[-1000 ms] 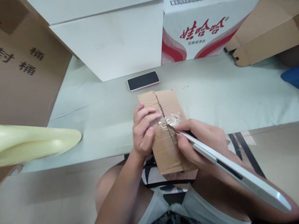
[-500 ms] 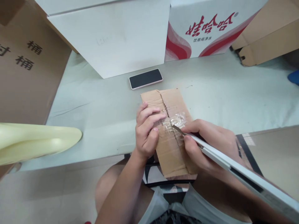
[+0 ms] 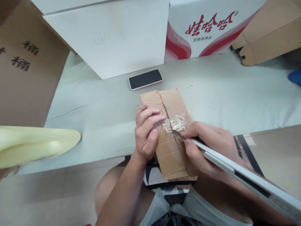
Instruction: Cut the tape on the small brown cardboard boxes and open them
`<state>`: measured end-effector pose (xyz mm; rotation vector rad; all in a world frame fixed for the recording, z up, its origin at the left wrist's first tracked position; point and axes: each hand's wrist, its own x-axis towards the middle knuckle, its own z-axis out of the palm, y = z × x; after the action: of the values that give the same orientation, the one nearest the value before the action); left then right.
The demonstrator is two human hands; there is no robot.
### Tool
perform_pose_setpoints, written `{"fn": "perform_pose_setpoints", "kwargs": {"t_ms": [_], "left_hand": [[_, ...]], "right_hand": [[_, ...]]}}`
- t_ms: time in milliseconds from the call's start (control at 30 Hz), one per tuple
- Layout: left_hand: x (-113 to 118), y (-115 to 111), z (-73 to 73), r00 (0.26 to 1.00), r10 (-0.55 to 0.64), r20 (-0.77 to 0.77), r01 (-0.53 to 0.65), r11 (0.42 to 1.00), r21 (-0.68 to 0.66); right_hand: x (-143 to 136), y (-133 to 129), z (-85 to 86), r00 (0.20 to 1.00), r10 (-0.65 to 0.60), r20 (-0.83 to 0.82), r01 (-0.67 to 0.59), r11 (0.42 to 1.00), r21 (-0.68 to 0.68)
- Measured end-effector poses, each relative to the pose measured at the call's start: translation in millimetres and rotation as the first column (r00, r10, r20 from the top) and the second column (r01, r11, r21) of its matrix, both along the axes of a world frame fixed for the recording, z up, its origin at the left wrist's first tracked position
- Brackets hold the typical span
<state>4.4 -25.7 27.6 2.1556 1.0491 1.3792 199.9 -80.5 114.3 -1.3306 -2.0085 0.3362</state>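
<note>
A flat piece of brown cardboard (image 3: 172,163) lies partly on the table, its near end jutting past the table's edge above my lap. A dark, ragged line runs along its length, with a crumpled patch of clear tape (image 3: 178,121) across it. My left hand (image 3: 148,128) rests over the cardboard's left side, fingers stretched across its top and thumb lying on it, pressing down without pinching. A white-handled utility knife (image 3: 218,160) is gripped near its blade in my right hand (image 3: 209,144). The blade tip touches the dark line at the tape's lower edge.
Above the cardboard lies a phone (image 3: 145,79) with a dark screen. Behind it stand a white box (image 3: 131,37) and a white-and-red carton (image 3: 202,34). Brown cartons flank both sides. A pale yellow curved object (image 3: 44,142) juts in from the left over the green table cover (image 3: 113,119).
The blade tip has shifted slightly down along the dark line, toward me. My left hand keeps its place on the cardboard. The whole view has drifted a little.
</note>
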Motion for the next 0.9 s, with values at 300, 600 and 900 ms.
{"fn": "perform_pose_setpoints", "kwargs": {"t_ms": [300,600,900], "left_hand": [[0.7,0.5,1.2,0.999,-0.02,0.026,0.02,1.0,-0.008],[0.8,0.0,0.5,1.0,-0.002,0.009,0.002,1.0,-0.006],[1.7,-0.4,-0.2,1.0,-0.001,0.027,0.001,1.0,-0.011]], "right_hand": [[-1.5,2.5,-2.4,1.0,-0.011,0.005,0.011,0.999,0.031],[2.5,0.9,-0.2,0.999,0.034,-0.034,-0.035,0.999,-0.012],[-0.1,-2.1,-8.4,0.991,-0.006,-0.133,0.003,1.0,-0.018]]}}
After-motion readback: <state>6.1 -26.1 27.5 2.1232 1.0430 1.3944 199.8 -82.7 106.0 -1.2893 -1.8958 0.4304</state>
